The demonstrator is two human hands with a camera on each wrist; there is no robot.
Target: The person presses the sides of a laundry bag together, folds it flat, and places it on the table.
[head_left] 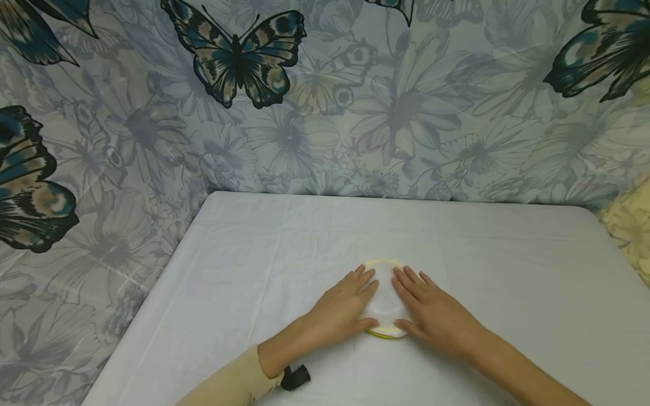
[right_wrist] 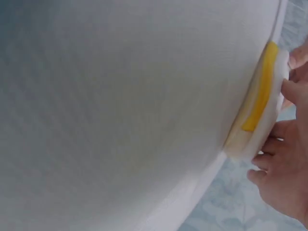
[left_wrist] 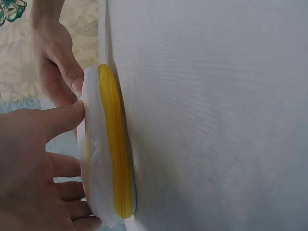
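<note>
A low, round white item (head_left: 386, 301) with a pale yellow ring near its top edge lies flat on the white-covered table. Around its side runs a ridged yellow band (left_wrist: 115, 144), under a crinkled, whitish layer (left_wrist: 97, 149). My left hand (head_left: 347, 301) rests on its left part, fingers spread and nearly straight, thumb at the near edge. Opposite, my right hand (head_left: 431, 307) touches the right part with extended fingers, its thumb also near the front rim. The middle of the item shows between both hands. In the right wrist view, the yellow band (right_wrist: 263, 91) covers only part of the side.
A white cloth (head_left: 228, 270) covers the table, with faint creases. Behind and to the left hangs fabric (head_left: 289, 135) printed with flowers and butterflies. Yellowish fabric (head_left: 629, 225) appears at the right edge. A small black device (head_left: 295, 378) sits at the left sleeve.
</note>
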